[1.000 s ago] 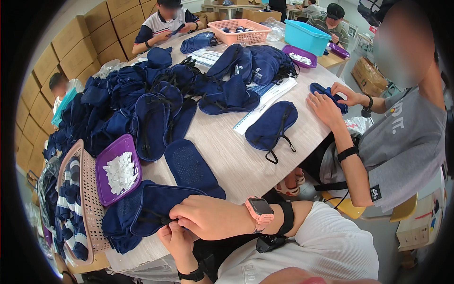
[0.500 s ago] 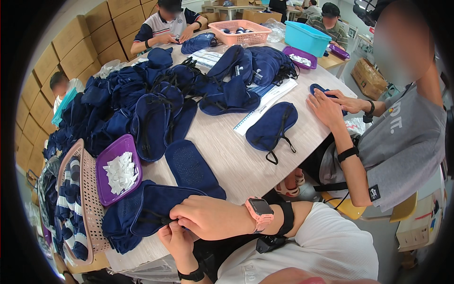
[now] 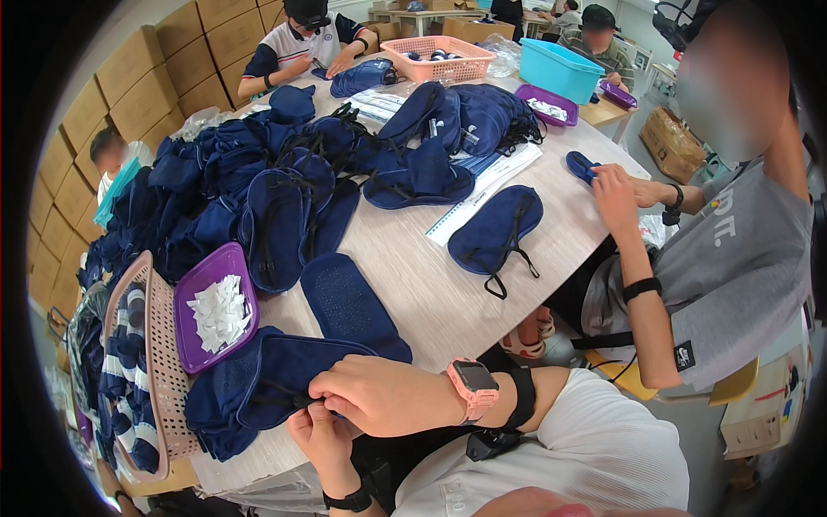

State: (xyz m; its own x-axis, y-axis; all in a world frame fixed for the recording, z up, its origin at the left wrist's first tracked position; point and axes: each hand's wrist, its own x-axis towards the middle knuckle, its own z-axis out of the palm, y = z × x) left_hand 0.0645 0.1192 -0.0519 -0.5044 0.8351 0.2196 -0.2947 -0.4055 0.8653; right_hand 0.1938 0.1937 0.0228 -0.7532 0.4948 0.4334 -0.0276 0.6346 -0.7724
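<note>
Close to the near table edge, a navy fabric piece [image 3: 314, 360], shaped like an eye mask, lies over other navy pieces. My right hand [image 3: 370, 395], above it, pinches a thin black strap [image 3: 277, 396] at the piece's near edge. Just below, my left hand [image 3: 320, 438] has its thumb and finger closed at the same spot. The fingers hide the strap's end. Beyond my hands lies a dotted navy piece [image 3: 349, 302]. A purple tray [image 3: 250, 303] of small white slips [image 3: 220, 314] stands to the left.
At left stands a pink perforated basket [image 3: 168, 370] with navy-and-white rolled fabric. A large heap of navy pieces [image 3: 198, 189] covers the table's left. A loose strapped piece [image 3: 495, 228] lies right of centre. A co-worker's hands [image 3: 616, 194] work at the right edge; others sit beyond.
My hands stay almost still at the strap. The right-hand co-worker's hands have shifted slightly, baring more of a small navy piece. The far co-worker's hands and head have moved a little.
</note>
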